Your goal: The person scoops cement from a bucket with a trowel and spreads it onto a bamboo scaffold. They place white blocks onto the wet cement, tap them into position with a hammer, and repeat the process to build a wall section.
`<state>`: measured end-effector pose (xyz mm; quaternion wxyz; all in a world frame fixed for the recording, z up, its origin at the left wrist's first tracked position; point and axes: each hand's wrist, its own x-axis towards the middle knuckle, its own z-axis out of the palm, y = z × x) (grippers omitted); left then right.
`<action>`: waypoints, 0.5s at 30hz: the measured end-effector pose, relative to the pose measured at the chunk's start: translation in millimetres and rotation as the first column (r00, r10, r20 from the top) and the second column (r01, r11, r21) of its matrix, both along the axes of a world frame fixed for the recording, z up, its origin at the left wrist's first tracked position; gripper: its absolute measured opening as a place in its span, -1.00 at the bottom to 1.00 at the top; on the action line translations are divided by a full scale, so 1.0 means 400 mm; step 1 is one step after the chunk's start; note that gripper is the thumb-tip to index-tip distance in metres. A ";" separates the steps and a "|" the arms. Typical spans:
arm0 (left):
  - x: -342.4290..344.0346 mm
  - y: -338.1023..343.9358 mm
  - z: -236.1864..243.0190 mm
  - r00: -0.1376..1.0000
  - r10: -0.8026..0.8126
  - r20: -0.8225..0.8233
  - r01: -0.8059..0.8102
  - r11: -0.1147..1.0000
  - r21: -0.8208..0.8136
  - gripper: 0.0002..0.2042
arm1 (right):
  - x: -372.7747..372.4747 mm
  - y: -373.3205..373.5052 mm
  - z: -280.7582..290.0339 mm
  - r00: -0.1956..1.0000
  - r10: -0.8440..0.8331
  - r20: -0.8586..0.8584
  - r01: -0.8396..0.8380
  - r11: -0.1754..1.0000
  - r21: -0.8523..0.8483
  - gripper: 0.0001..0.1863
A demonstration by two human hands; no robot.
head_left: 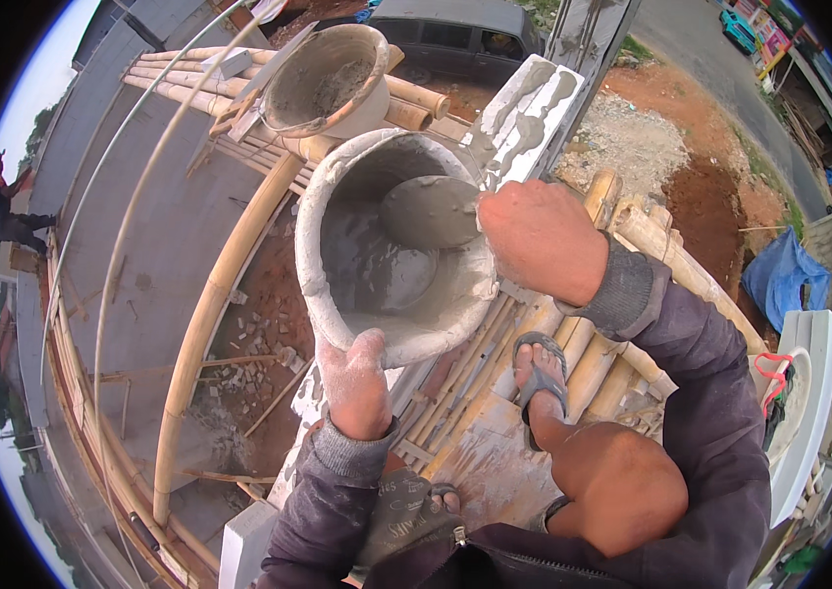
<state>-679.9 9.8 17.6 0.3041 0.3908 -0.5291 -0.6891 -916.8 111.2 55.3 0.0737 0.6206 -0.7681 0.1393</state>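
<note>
A mortar-crusted bucket (313,280) is tilted so that its inside faces me, with wet grey mortar (391,280) over its bottom and walls. My left hand (357,388) grips the bucket's near rim, thumb and fingers dusted white. In my right hand (544,240) is a trowel; its rounded, mortar-coated blade (431,211) lies inside the bucket near the right wall. The fist hides the trowel's handle. Just beyond the bucket, a white block wall (534,108) carries ridges of wet mortar on top.
A second bucket (328,83) with mortar residue stands on bamboo poles at the back. My sandalled foot (542,378) rests on bamboo scaffolding (598,378). A thick bamboo pole (220,314) slants at the left, above ground with rubble. Another person (14,211) is at far left.
</note>
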 end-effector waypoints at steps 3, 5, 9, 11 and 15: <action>-0.005 0.017 -0.005 0.994 -0.046 0.097 0.056 0.994 -0.097 -0.21 | 0.039 -0.045 -0.015 0.998 0.056 -0.008 -0.055 0.998 0.041 -0.86; -0.003 0.017 -0.009 0.987 -0.074 0.144 0.096 0.983 -0.157 -0.17 | 0.025 -0.061 -0.024 0.992 0.047 0.119 -0.078 0.960 0.268 -0.80; 0.019 0.002 -0.010 0.989 -0.070 0.133 0.082 0.993 -0.090 -0.22 | -0.038 -0.054 -0.043 0.882 -0.065 0.467 -0.229 0.807 0.545 -0.61; 0.037 -0.005 -0.004 0.996 -0.022 0.084 0.019 0.999 0.028 -0.36 | -0.051 -0.030 -0.048 0.872 0.037 0.488 -0.273 0.864 0.422 -0.53; 0.059 -0.011 0.014 0.995 0.084 -0.047 -0.074 0.980 0.184 -0.56 | -0.070 0.024 -0.019 0.588 -0.057 0.807 -0.239 0.941 0.240 -0.57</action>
